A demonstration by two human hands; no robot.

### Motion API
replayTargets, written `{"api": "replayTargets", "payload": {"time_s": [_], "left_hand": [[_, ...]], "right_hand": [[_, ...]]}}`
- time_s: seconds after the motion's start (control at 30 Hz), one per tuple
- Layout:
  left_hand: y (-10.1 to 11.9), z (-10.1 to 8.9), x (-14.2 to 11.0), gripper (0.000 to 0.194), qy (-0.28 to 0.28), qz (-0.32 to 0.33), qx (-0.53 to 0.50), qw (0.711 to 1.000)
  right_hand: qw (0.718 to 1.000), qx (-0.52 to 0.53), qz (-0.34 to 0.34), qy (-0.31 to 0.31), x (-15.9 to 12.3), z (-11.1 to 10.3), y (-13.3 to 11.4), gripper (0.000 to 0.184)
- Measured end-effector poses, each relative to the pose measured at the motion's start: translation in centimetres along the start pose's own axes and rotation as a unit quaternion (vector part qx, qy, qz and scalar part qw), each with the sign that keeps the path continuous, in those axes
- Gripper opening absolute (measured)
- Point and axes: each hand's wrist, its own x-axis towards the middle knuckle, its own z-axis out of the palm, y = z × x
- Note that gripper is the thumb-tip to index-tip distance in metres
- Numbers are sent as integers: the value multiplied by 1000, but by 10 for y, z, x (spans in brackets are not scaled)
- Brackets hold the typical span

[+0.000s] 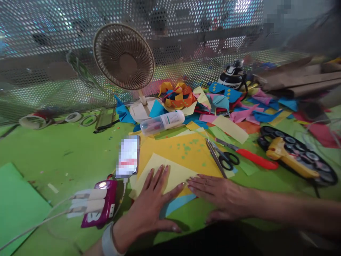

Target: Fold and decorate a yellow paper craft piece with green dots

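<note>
A pale yellow sheet of paper (174, 166), seemingly folded, lies over a larger orange-yellow sheet (165, 144) dotted with small green paper bits. My left hand (153, 201) presses on the pale sheet with its fingers spread. From the right, my right hand (217, 192) lies flat with outstretched fingers, the tips at the pale sheet's right edge and close to my left index finger. Part of a light blue paper (179, 204) shows beneath the hands. Black-handled scissors (226, 158) and metal tweezers (215, 158) rest on the orange-yellow sheet's right side.
A phone (128, 156) and a purple power strip (99, 204) with cables sit left. Behind stand a fan (125, 60) and a clear bottle (162, 122). A red-handled knife (255, 158) and yellow glue gun (293, 158) lie right. Coloured paper scraps (221, 101) heap at the back.
</note>
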Motion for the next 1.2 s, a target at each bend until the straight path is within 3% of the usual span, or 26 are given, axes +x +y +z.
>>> {"api": "replayTargets", "payload": {"time_s": [0.17,0.4,0.8,0.9,1.0,1.1,1.2], "left_hand": [[-3,0,-12,86,-22,4,8,1000],[-4,-9,-56,80,-35,-37,31,998],[21,0,-95,93,12,-87,110,990],[26,0,-97,94,13,-98,113,989],[27,-1,-95,95,7,-106,109,988],[25,-2,-94,94,2,-114,98,989],[24,-2,-96,92,-1,-116,82,990]], "right_hand": [[998,-52,26,9,-15,-3,0,76],[993,-100,45,50,-38,1,5,73],[986,-159,53,17,-43,7,2,73],[983,-163,63,46,-31,2,-7,71],[980,-173,59,74,-1,-3,-20,75],[990,-138,-10,23,30,-3,-25,82],[992,-121,-30,-21,39,2,-20,83]]}}
